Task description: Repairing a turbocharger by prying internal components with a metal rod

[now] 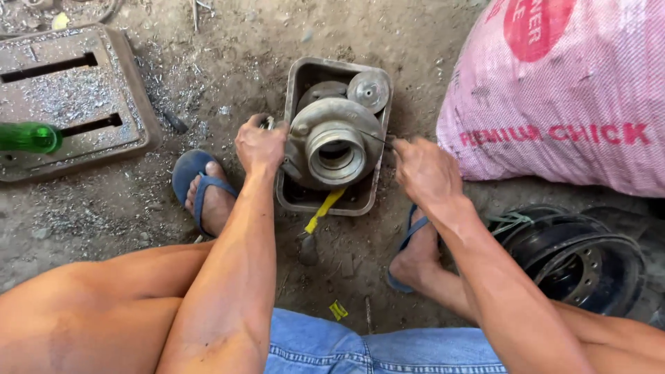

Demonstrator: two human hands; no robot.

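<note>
A grey metal wheel hub (335, 142) with a round open bore lies in a dirty rectangular metal tray (298, 76) on the dirt floor. A smaller metal disc (368, 90) leans in the tray's far right corner. My left hand (260, 144) is closed at the hub's left edge, with a small metal piece showing above the knuckles. My right hand (422, 166) is closed on a thin dark tool (377, 137) whose tip reaches the hub's right side. A yellow-handled tool (322, 211) sticks out under the tray's near edge.
A large pink woven sack (561, 90) lies at the right. Black wheel rims (578, 256) lie at lower right. A flat metal plate with slots (66, 97) and a green handle (28, 137) are at left. My feet in blue sandals (197, 187) flank the tray.
</note>
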